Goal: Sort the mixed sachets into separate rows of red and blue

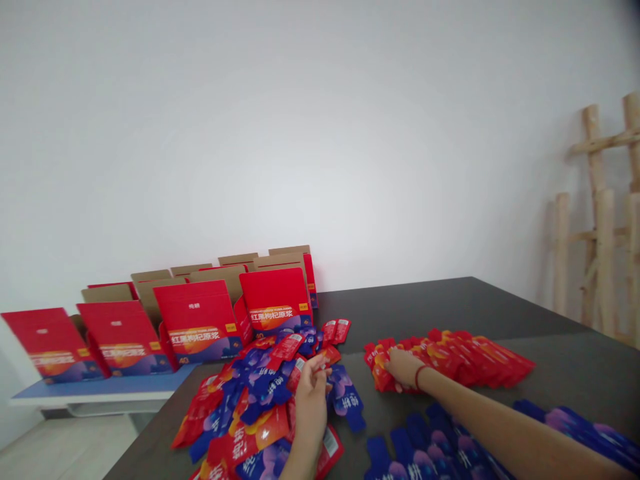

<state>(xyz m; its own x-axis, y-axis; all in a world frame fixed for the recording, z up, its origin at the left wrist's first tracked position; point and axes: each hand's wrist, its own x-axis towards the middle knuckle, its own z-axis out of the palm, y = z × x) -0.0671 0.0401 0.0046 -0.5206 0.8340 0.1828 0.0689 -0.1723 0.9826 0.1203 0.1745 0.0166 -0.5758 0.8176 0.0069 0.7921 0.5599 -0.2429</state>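
Observation:
My left hand [311, 400] is over the right side of a mixed heap of red and blue pouches [265, 380]. Its thumb and fingers are pinched together, and whatever they hold is too small to make out. Just right of those fingers lies a blue pouch [346, 399] with a narrow neck. My right hand [404, 369], a thin red band at its wrist, is closed on a red pouch [383, 379] at the left end of an overlapping row of red pouches [470, 357]. Its fingertips are partly hidden. Under my right forearm runs a row of blue pouches [435, 447].
Several open red cartons [195, 320] with brown insides stand at the left, some on a blue-topped bench [110, 393]. The dark table [400, 303] reaches back to a white wall. A wooden pole frame [605, 240] leans at the far right.

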